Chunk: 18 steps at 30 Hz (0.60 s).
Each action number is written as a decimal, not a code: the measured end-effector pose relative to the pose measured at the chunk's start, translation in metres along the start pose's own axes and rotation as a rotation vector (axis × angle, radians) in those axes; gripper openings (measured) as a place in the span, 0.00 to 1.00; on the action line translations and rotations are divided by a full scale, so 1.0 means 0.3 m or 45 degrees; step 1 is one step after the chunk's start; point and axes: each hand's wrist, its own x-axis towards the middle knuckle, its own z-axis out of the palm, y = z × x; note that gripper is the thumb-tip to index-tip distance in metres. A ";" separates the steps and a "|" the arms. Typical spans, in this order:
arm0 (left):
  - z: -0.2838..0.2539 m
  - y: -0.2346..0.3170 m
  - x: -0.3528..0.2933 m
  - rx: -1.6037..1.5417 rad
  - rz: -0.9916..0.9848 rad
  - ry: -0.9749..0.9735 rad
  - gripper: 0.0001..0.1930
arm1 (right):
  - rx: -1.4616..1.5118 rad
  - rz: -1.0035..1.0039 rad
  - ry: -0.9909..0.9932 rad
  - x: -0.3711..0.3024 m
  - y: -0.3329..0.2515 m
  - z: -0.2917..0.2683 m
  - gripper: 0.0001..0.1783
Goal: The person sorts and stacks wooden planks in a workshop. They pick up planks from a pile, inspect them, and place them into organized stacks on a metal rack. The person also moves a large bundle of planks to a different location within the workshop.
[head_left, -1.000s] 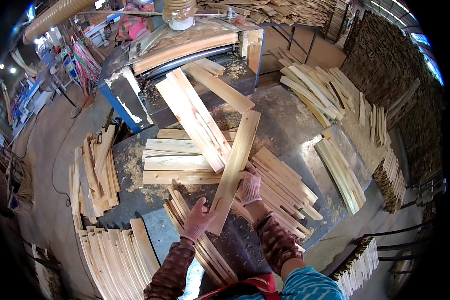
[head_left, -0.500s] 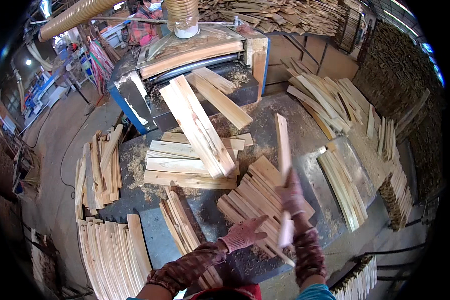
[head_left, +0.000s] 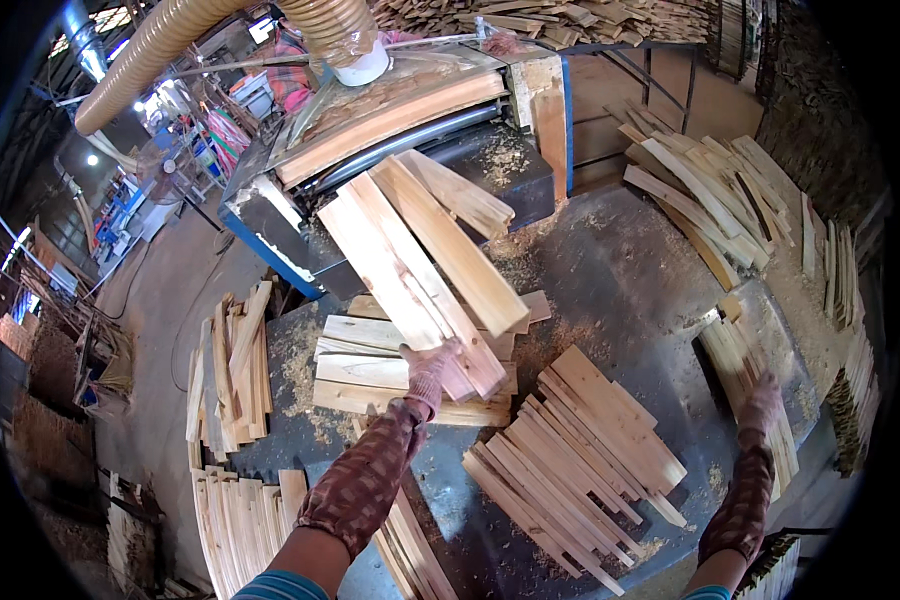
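My left hand (head_left: 430, 372), in a pinkish work glove, rests at the near left edge of the pale wooden boards (head_left: 395, 262), with thumb and fingers apart. These boards lie slanted, their far ends on the planer-like machine's bed. On the right, my right hand (head_left: 762, 405), also gloved, is closed around a wooden board (head_left: 738, 368) on a row of similar strips; its fingertips are partly hidden. Between my hands, a fanned group of narrow wooden strips (head_left: 570, 455) lies on the dark metal table (head_left: 610, 300).
The machine (head_left: 390, 130) stands at the far side, under a ribbed hose (head_left: 330, 35). Stacked strips (head_left: 245, 525) lie at the near left, more upright pieces (head_left: 232, 365) behind them. A loose board pile (head_left: 715, 195) sits at far right. Sawdust is scattered about.
My right hand has carried a wooden board from the middle to the right-hand row. My left hand has moved from the fanned strips up to the slanted boards. The view has shifted.
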 end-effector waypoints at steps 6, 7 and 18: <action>-0.039 -0.067 0.132 0.042 0.175 -0.150 0.28 | 1.689 -0.834 -0.593 0.009 -0.752 -0.230 0.40; 0.024 -0.078 0.122 0.029 0.145 -0.205 0.26 | 2.313 -0.866 -0.941 0.012 -0.867 -0.167 0.44; -0.224 0.185 0.039 0.236 0.343 -0.123 0.22 | 1.086 -0.992 -0.845 -0.341 -1.590 -0.440 0.43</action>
